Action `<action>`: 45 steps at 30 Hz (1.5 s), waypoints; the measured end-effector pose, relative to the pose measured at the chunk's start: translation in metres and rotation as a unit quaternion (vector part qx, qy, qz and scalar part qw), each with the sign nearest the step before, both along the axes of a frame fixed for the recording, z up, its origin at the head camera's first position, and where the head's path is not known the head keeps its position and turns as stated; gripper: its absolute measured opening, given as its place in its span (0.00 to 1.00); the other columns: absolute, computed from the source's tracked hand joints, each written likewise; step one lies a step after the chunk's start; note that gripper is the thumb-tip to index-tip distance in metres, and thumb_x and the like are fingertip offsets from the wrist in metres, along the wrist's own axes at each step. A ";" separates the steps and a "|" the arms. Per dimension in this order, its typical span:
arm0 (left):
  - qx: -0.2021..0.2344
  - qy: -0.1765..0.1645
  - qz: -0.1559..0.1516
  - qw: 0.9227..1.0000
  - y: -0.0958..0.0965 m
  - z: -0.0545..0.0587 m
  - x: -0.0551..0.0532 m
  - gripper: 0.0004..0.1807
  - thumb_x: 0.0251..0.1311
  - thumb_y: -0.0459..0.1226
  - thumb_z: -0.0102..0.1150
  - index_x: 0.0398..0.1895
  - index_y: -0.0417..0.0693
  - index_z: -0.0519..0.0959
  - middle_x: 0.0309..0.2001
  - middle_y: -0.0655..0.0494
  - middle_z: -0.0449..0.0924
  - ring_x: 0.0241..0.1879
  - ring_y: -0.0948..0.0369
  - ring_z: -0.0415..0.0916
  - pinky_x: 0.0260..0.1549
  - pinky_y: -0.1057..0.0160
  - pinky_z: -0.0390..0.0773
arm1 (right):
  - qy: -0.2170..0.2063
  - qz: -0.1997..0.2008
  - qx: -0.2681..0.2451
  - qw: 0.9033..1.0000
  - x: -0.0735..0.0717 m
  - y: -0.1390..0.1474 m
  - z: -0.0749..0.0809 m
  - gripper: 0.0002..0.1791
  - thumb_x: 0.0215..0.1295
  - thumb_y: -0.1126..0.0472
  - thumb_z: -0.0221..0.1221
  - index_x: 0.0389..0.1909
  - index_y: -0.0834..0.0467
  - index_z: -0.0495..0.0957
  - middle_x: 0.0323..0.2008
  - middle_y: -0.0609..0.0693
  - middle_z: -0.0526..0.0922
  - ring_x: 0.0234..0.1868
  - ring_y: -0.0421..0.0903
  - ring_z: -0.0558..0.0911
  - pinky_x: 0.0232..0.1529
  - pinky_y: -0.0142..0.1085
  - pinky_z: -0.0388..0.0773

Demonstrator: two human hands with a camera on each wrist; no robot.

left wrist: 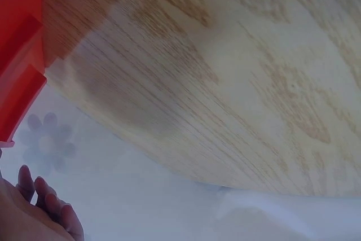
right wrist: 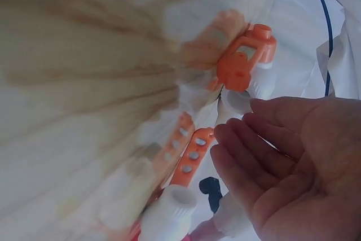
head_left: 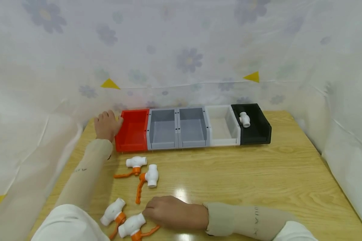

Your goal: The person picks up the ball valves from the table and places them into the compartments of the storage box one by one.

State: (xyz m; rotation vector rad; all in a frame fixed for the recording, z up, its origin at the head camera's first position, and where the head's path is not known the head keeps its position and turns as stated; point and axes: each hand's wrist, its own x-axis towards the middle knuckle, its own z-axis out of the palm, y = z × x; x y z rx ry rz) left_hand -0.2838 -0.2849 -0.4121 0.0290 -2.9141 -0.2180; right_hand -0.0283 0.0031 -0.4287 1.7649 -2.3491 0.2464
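Observation:
My left hand (head_left: 107, 125) is at the left wall of the red bin (head_left: 132, 147), its thumb against the rim; the left wrist view shows its fingers (left wrist: 48, 198) loosely bent, nothing held. My right hand (head_left: 175, 211) hovers low over the front of the table beside a white ball valve with an orange handle (head_left: 132, 225). Relaxed, extended fingers (right wrist: 259, 150) show in the right wrist view, near the valves and holding nothing. Another such valve (head_left: 113, 212) lies to its left. Two more, an upper valve (head_left: 136, 162) and a lower valve (head_left: 152, 175), lie before the red bin.
Right of the red bin, in one row, stand two grey bins (head_left: 163, 145), a white bin (head_left: 224, 142) and a black bin (head_left: 256, 140). A white valve (head_left: 245, 119) sits inside the black one. Flowered sheeting (head_left: 181, 50) hangs behind the wooden table (head_left: 244, 177).

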 end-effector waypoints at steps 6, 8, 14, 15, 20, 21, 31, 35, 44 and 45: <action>0.003 0.006 0.000 1.000 0.003 0.000 0.001 0.26 0.66 0.52 0.30 0.36 0.34 0.61 0.36 0.37 0.63 0.38 0.41 0.61 0.41 0.43 0.60 | 0.019 -0.038 -0.003 0.999 0.004 -0.013 0.002 0.09 0.56 0.61 0.59 0.39 0.49 0.78 0.30 0.38 0.76 0.32 0.33 0.73 0.23 0.21 0.67; 0.004 0.000 0.001 1.000 0.003 0.000 0.002 0.26 0.66 0.52 0.30 0.36 0.34 0.61 0.37 0.37 0.63 0.38 0.40 0.61 0.41 0.43 0.60 | 0.009 -0.040 0.008 0.999 0.006 -0.016 0.003 0.11 0.56 0.60 0.60 0.41 0.49 0.78 0.33 0.39 0.76 0.34 0.33 0.74 0.23 0.20 0.67; 0.005 -0.003 0.001 1.000 0.003 -0.002 0.003 0.26 0.66 0.52 0.29 0.36 0.34 0.62 0.37 0.36 0.63 0.38 0.40 0.60 0.40 0.43 0.60 | -0.042 -0.062 0.037 0.997 0.012 -0.019 0.008 0.09 0.55 0.59 0.60 0.39 0.49 0.78 0.33 0.40 0.76 0.33 0.33 0.75 0.22 0.20 0.68; 0.005 0.001 0.002 1.000 0.002 -0.002 0.003 0.26 0.66 0.52 0.30 0.36 0.34 0.62 0.37 0.37 0.63 0.38 0.41 0.60 0.40 0.43 0.60 | -0.048 -0.070 0.041 0.996 0.013 -0.019 0.009 0.08 0.54 0.58 0.61 0.37 0.49 0.78 0.31 0.39 0.76 0.31 0.33 0.74 0.21 0.21 0.66; 0.006 0.018 0.003 1.000 0.004 0.002 -0.002 0.27 0.66 0.52 0.31 0.36 0.33 0.62 0.37 0.36 0.63 0.38 0.40 0.61 0.41 0.43 0.60 | -0.126 -0.102 0.057 0.985 0.014 -0.011 0.014 0.06 0.59 0.51 0.59 0.31 0.49 0.76 0.25 0.38 0.73 0.25 0.31 0.70 0.18 0.23 0.63; 0.007 0.018 0.002 1.000 0.004 0.003 -0.003 0.27 0.66 0.52 0.31 0.37 0.33 0.62 0.37 0.36 0.64 0.38 0.40 0.61 0.41 0.43 0.60 | -0.141 -0.106 0.061 0.982 0.014 -0.008 0.015 0.08 0.61 0.49 0.58 0.30 0.49 0.75 0.24 0.38 0.72 0.24 0.31 0.69 0.17 0.23 0.63; 0.006 0.009 0.003 1.000 0.002 0.001 -0.002 0.27 0.66 0.52 0.30 0.38 0.32 0.61 0.37 0.36 0.62 0.38 0.40 0.60 0.42 0.42 0.60 | -0.184 -0.078 0.107 0.974 0.025 -0.002 0.006 0.13 0.60 0.44 0.57 0.22 0.46 0.74 0.18 0.35 0.65 0.19 0.29 0.63 0.14 0.24 0.59; 0.004 0.013 0.001 1.000 0.001 -0.001 0.000 0.27 0.66 0.52 0.30 0.37 0.32 0.61 0.36 0.36 0.62 0.37 0.40 0.60 0.41 0.43 0.60 | -0.135 -0.079 0.114 0.981 0.031 -0.009 -0.001 0.07 0.58 0.51 0.61 0.23 0.44 0.77 0.19 0.35 0.66 0.20 0.30 0.63 0.13 0.23 0.58; 0.003 0.017 0.009 1.000 0.001 -0.001 0.001 0.26 0.65 0.51 0.30 0.36 0.33 0.62 0.36 0.36 0.63 0.38 0.40 0.61 0.41 0.42 0.61 | -0.108 -0.052 0.104 0.987 0.037 -0.015 -0.004 0.07 0.62 0.49 0.56 0.24 0.41 0.75 0.22 0.34 0.69 0.22 0.30 0.66 0.14 0.24 0.56; 0.002 0.014 0.010 1.000 0.001 -0.002 0.001 0.27 0.65 0.52 0.29 0.36 0.33 0.62 0.36 0.36 0.63 0.38 0.40 0.61 0.42 0.42 0.61 | -0.100 -0.049 0.105 0.988 0.037 -0.015 -0.003 0.07 0.62 0.49 0.56 0.24 0.41 0.75 0.22 0.34 0.70 0.22 0.30 0.66 0.14 0.24 0.56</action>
